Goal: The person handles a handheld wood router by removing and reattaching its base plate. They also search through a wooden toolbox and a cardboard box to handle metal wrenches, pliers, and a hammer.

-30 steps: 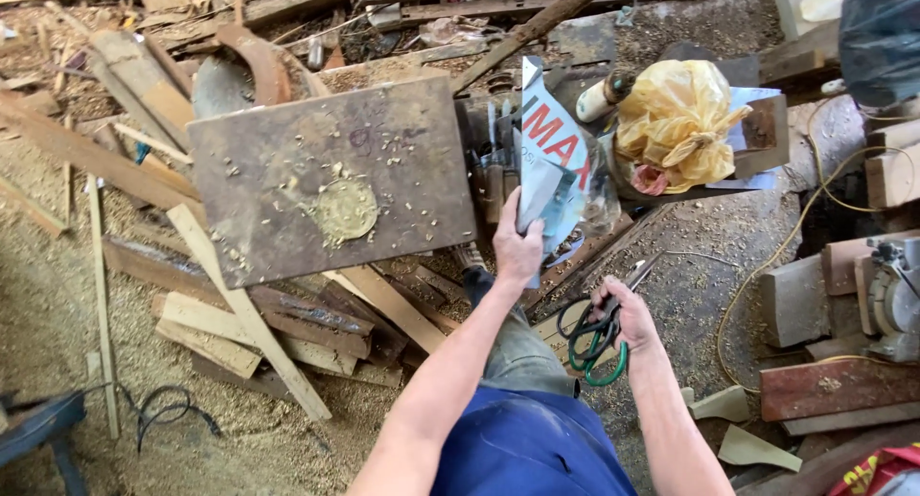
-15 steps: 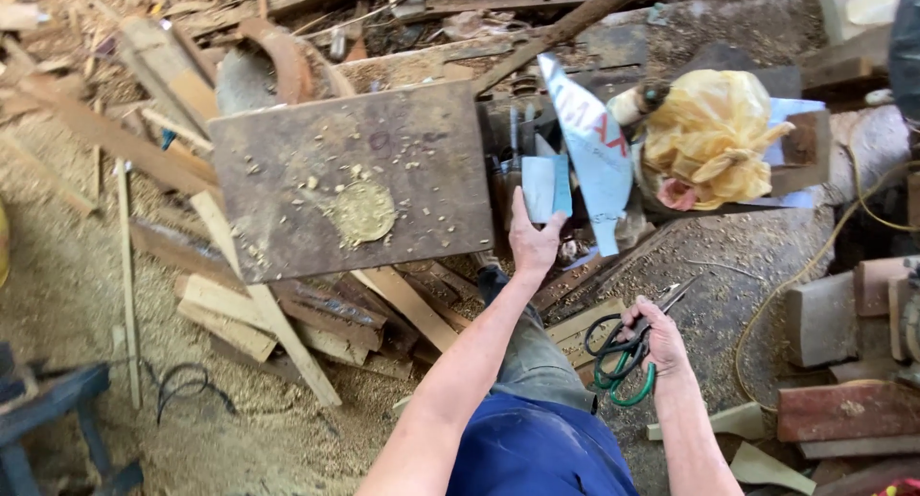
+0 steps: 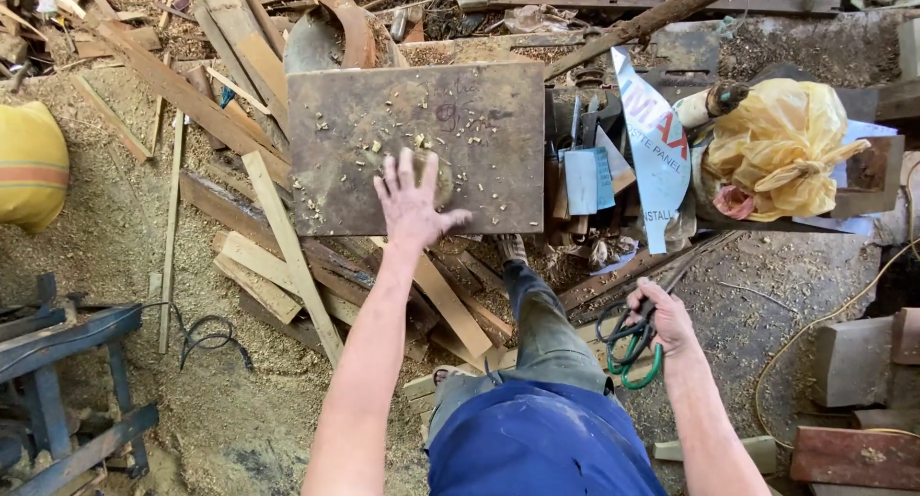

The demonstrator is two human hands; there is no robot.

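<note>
Scissors, green-handled, held low in right hand, grip closed around the loops, near the knee. Left hand spread wide, empty, over the chip-strewn board. Best swept flat and slow, blades kept pointing away from the leg.

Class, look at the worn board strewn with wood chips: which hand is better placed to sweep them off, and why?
Probably the left hand: it is open, spread over the board among the chips. The right hand is off it, gripping green-handled scissors.
</note>
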